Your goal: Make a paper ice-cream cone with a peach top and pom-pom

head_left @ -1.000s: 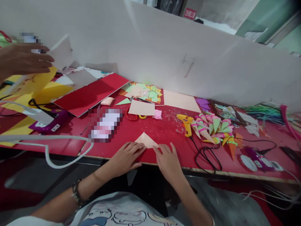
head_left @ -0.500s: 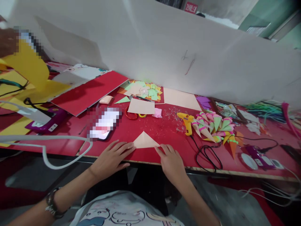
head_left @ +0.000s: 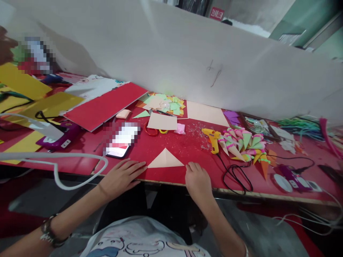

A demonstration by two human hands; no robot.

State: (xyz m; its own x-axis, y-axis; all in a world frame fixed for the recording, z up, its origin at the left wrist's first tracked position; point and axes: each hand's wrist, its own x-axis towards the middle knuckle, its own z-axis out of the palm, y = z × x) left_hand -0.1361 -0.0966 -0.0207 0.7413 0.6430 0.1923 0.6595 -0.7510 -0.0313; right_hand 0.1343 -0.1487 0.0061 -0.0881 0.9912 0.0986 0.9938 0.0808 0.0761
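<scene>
A folded triangle of pale peach paper lies flat on the red table top, its point facing away from me and its long edge toward me. My left hand rests palm down at the paper's left corner, fingers stretched out and holding nothing. On the other side, my right hand lies on the table just off the right corner, with its fingers loosely bent and nothing visible in them. A small gap shows between that hand and the paper.
Beyond the triangle lie a peach sheet over scissors and a phone. Rightward are a yellow glue gun, decorated paper cones and a purple power strip. A white cable loops at left. Another person's yellow paper is at far left.
Both hands have drawn outward from the triangle's corners, baring more of the paper. At far left, the other person's yellow sheet has come down lower.
</scene>
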